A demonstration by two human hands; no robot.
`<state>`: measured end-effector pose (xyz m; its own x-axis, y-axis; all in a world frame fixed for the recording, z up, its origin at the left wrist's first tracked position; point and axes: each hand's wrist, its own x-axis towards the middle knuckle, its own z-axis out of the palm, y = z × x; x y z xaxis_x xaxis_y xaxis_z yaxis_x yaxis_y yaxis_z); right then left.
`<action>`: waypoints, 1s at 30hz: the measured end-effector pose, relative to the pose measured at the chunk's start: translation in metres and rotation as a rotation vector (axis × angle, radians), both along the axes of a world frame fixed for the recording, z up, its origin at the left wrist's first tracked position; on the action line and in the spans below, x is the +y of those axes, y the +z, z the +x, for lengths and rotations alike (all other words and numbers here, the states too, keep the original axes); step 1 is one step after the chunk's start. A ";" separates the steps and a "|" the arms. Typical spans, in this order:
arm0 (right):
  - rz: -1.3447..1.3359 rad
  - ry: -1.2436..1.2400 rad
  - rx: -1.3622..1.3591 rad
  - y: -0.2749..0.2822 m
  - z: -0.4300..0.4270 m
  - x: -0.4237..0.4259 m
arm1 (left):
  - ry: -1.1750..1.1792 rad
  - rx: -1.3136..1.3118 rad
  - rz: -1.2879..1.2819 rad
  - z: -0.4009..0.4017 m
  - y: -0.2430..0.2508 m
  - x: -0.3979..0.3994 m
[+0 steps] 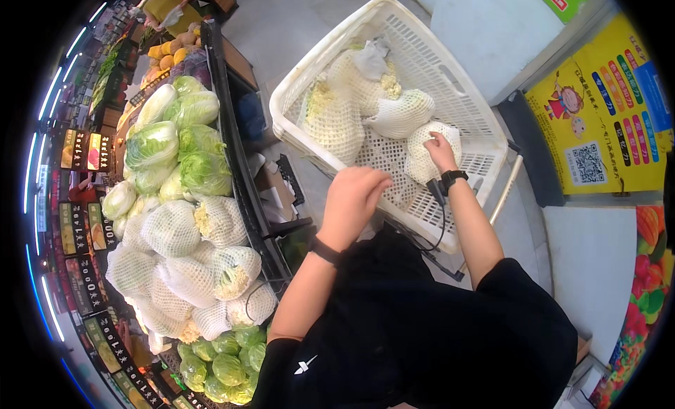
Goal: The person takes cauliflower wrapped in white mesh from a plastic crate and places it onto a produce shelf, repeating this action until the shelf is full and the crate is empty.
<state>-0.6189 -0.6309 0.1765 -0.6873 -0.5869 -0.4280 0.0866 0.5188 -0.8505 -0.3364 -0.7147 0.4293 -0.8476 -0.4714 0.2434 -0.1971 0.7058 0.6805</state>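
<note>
A white plastic basket point(316, 45) with slotted walls stands before me, tilted in my view. Inside it lie several cauliflowers in white foam netting, among them a large one point(337, 127) at the left and another point(406, 113) in the middle. My right hand point(442, 149) is down in the basket, its bent fingers against a netted cauliflower point(421, 161); whether they grip it is unclear. My left hand point(358, 195) hovers by the basket's near-left rim, fingers loosely curved, nothing seen in it.
Left of me, a produce stand with a black edge point(224, 113) bears wrapped napa cabbages point(153, 145), netted cauliflowers point(174, 229) and round cabbages point(228, 368). A pale pole point(507, 188) lies by the basket's right side. White panels point(585, 261) and a yellow poster point(596, 113) are at right. Another person point(169, 10) stands far off.
</note>
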 end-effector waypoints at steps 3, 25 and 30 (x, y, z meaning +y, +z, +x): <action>-0.287 0.154 -0.418 0.040 0.049 -0.027 | 0.134 0.132 -0.057 -0.016 -0.001 -0.012; -0.358 0.311 -1.333 -0.030 0.084 -0.170 | 0.633 -0.948 0.199 -0.124 -0.072 -0.182; -0.291 0.011 -1.228 -0.017 0.089 -0.151 | 0.346 -0.845 0.215 -0.118 -0.050 -0.138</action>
<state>-0.5297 -0.7819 0.1598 0.0766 -0.7696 -0.6339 0.8959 0.3322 -0.2951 -0.4544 -0.8531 0.3789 -0.5081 -0.6938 -0.5104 -0.8609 0.3915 0.3249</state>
